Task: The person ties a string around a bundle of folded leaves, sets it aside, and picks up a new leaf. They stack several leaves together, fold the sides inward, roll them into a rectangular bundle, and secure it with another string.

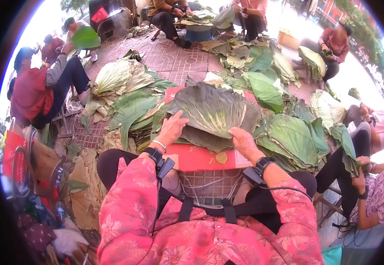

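Note:
A large dark green-brown leaf [218, 108] with pale yellowish veins lies over a red cardboard box [201, 158] in front of my lap. At the leaf's left edge is my left hand [171, 128], its fingers partly spread and the thumb side toward the leaf. My right hand [244, 143] pinches the near right edge of the leaf between thumb and fingers. Under the raised near edge, a darker layer of leaf shows. Both wrists carry black devices.
Stacks of leaves lie left [132, 104] and right [291, 139] of the box. More leaves are piled beyond, near a blue tub [198, 33]. Several people sit around with leaves. Bags [13, 152] stand at the left, beside flattened brown leaves [86, 190].

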Demonstrator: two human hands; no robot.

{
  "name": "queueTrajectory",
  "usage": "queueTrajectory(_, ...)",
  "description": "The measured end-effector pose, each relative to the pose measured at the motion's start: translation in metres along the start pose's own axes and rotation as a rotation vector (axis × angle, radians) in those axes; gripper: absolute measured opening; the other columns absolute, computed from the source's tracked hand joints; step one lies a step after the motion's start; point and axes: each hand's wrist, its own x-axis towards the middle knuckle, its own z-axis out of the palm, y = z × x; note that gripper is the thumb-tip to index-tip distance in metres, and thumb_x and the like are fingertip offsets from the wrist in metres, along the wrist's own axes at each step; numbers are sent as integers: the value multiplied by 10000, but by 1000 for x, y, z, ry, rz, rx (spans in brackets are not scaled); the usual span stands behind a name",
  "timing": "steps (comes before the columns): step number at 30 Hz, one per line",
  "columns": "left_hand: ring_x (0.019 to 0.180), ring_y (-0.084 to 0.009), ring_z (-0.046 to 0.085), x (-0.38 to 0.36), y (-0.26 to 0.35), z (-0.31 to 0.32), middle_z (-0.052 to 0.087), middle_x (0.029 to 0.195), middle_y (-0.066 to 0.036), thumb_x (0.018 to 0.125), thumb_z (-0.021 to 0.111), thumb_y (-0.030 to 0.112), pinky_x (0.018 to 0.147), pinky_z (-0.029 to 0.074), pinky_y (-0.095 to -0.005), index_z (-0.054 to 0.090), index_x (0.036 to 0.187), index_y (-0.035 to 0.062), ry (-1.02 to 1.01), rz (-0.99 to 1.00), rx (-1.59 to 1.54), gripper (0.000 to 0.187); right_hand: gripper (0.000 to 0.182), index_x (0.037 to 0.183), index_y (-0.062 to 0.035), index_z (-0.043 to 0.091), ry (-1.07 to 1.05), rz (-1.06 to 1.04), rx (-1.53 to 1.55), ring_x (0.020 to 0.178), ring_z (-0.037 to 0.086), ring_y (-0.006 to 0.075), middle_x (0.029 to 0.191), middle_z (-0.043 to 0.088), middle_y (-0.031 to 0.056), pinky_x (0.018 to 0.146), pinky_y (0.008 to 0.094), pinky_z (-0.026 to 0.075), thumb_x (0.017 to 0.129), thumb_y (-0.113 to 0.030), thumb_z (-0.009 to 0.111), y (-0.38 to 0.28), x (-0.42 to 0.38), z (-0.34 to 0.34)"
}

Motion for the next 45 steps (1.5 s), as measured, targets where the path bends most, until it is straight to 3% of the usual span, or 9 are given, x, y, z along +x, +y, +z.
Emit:
queueTrajectory(13, 1119, -306, 480, -7, -15, 22, 435, 1331, -115, 777, 506, 75, 887, 337, -541, 638, 1027, 151, -33, -48, -56, 292, 264, 914, -44, 542, -197, -24, -113, 819, 506, 298, 846, 509, 108, 730, 389, 437, 657, -79, 593, -41, -8, 7)
queueTrajectory(20, 1157, -315, 392, 11, 7, -21, 337, 1379, -124, 681, 595, 104, 857, 332, -545, 574, 1052, 120, -106, -379, 251, 372, 290, 943, -52, 597, -150, -6, -47, 843, 533, 283, 915, 566, 91, 745, 393, 439, 677, -165, 618, -45, -2, -12)
queueTrajectory(23, 1178, -321, 362, 17, 18, -25, 319, 1384, -131, 700, 589, 109, 868, 326, -552, 539, 1103, 101, 164, -328, 326, 406, 268, 911, -50, 613, -18, 49, -122, 901, 528, 272, 968, 575, 79, 773, 394, 430, 702, -218, 632, -41, 15, -17)
queueTrajectory(30, 1358, -367, 89, 14, 57, 43, 200, 1454, -158, 787, 557, 497, 987, 136, -646, 410, 1315, 148, -14, -36, 152, 650, 595, 1298, -91, 399, -52, 207, -345, 1243, 353, 289, 1338, 391, 135, 950, 484, 319, 810, -387, 567, -16, 36, 27)
queueTrajectory(33, 1365, -364, 62, 3, 55, 61, 172, 1464, -161, 782, 505, 589, 993, 93, -664, 367, 1355, 180, -177, -67, 157, 718, 657, 1365, -110, 315, -269, 457, -369, 1323, 241, 287, 1413, 295, 143, 979, 548, 256, 846, -476, 485, -1, 20, 41)
queueTrajectory(37, 1367, -368, 36, 2, 51, 65, 129, 1478, -158, 780, 474, 630, 989, 86, -673, 330, 1379, 206, -237, -96, 162, 748, 694, 1386, -121, 276, -235, 438, -371, 1340, 205, 291, 1442, 247, 140, 976, 585, 225, 848, -524, 449, 9, 10, 50)
queueTrajectory(40, 1367, -360, 53, 3, 52, 64, 149, 1474, -159, 777, 471, 628, 997, 69, -664, 364, 1364, 197, -209, -85, 148, 736, 629, 1327, -66, 353, -144, 434, -305, 1281, 302, 321, 1386, 327, 173, 970, 527, 283, 848, -446, 501, 15, 12, 43)
queueTrajectory(43, 1368, -359, 49, 2, 52, 65, 144, 1476, -156, 777, 473, 624, 998, 69, -664, 363, 1365, 196, -209, -80, 148, 735, 513, 1207, 2, 448, 305, 554, -105, 1154, 421, 365, 1264, 440, 210, 931, 442, 356, 834, -331, 560, 46, 15, 37)
queueTrajectory(45, 1368, -357, 47, 2, 52, 65, 144, 1476, -153, 777, 478, 619, 1000, 69, -662, 365, 1362, 196, -203, -76, 152, 731, 392, 1066, 39, 501, 387, 668, -20, 1041, 482, 384, 1108, 506, 235, 893, 397, 393, 813, -248, 587, 62, 18, 30)
